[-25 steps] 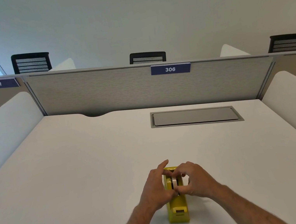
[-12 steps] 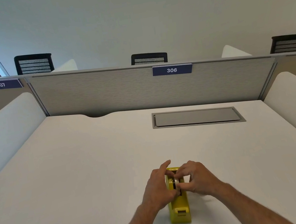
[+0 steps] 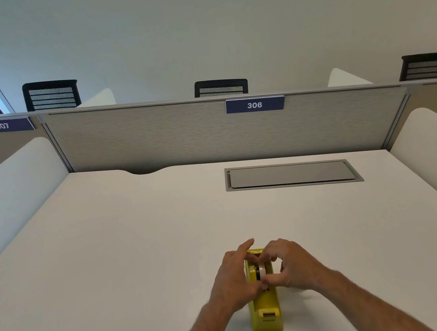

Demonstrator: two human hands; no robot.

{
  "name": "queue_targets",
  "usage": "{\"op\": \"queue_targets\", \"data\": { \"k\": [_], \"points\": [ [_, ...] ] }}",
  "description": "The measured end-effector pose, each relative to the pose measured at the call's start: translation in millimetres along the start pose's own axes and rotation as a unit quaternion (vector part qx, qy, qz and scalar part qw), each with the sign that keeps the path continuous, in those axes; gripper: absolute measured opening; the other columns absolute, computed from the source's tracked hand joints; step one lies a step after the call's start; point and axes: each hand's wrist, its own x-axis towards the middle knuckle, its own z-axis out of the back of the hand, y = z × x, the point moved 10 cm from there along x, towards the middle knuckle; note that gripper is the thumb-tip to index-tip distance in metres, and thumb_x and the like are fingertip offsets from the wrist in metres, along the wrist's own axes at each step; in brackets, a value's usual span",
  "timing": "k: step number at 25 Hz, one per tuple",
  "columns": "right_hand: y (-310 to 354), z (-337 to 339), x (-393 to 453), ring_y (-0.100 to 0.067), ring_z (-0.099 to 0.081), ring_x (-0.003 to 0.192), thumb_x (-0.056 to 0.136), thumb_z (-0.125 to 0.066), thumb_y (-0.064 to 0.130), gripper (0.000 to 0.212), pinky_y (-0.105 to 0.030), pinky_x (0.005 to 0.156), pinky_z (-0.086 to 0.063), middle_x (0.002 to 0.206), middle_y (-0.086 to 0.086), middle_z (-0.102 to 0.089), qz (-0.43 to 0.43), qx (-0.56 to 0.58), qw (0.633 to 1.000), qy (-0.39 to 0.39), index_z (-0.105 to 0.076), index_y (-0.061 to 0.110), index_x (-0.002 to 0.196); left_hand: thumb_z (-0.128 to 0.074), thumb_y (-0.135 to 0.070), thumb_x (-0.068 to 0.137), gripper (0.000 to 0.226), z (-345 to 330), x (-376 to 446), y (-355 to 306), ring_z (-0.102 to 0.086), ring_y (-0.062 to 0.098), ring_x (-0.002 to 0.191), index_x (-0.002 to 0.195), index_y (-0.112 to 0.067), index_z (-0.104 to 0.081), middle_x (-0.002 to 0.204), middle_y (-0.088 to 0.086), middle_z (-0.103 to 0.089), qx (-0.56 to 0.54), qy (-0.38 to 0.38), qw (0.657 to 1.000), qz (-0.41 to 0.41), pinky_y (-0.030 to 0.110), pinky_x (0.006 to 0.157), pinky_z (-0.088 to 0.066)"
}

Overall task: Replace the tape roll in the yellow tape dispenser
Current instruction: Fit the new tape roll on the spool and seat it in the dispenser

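The yellow tape dispenser (image 3: 266, 312) stands on the white desk (image 3: 113, 267) near its front edge, cutter end toward me. A tape roll (image 3: 262, 270) with a dark core sits in the dispenser's well, its top showing between my fingers. My left hand (image 3: 232, 277) grips the roll and the dispenser's left side. From the right, my right hand (image 3: 293, 265) pinches the roll with thumb and fingers. The roll's lower part is hidden by the dispenser walls and my hands.
A grey cable hatch (image 3: 290, 175) is set into the desk at the back right. A grey partition (image 3: 178, 134) with a "306" label (image 3: 255, 105) closes the far side. White side dividers (image 3: 5, 184) flank the desk. Black chairs (image 3: 220, 87) stand beyond.
Both hands stay on the roll in the dispenser; the fingers have shifted slightly around it. The view moved a little.
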Motion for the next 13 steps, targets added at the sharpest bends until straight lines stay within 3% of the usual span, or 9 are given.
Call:
{"op": "queue_targets", "data": {
  "k": [5, 9, 13],
  "points": [
    [4.9, -2.1, -0.1, -0.008, -0.056, 0.087, 0.069, -0.071, 0.051, 0.04, -0.023, 0.07, -0.052, 0.096, 0.014, -0.07, 0.027, -0.027, 0.999, 0.003, -0.076, 0.031, 0.104, -0.084, -0.037, 0.069, 0.098, -0.4, -0.4, -1.7, -0.037, 0.002, 0.127, 0.147, -0.045, -0.025, 0.127, -0.018, -0.06, 0.005, -0.005, 1.0, -0.001, 0.018, 0.098, -0.032],
    [3.7, 1.2, 2.5, -0.008, -0.057, 0.084, 0.078, -0.065, 0.042, 0.028, -0.03, 0.071, -0.054, 0.092, 0.009, -0.073, 0.022, -0.004, 1.0, -0.011, -0.08, 0.029, 0.098, -0.082, -0.037, 0.069, 0.096, -1.4, -0.9, -2.4, -0.037, 0.003, 0.125, 0.146, -0.046, -0.025, 0.123, -0.021, -0.061, 0.006, -0.003, 1.0, -0.003, 0.018, 0.094, -0.034],
    [4.3, -0.3, 3.4, -0.008, -0.057, 0.084, 0.072, -0.068, 0.047, 0.032, -0.025, 0.069, -0.053, 0.092, 0.013, -0.072, 0.024, -0.005, 1.0, 0.003, -0.079, 0.03, 0.096, -0.082, -0.037, 0.068, 0.097, -0.8, -0.8, -4.2, -0.035, 0.0, 0.121, 0.146, -0.046, -0.026, 0.12, -0.024, -0.06, 0.012, -0.004, 1.0, -0.006, 0.017, 0.095, -0.032]
  ]
}}
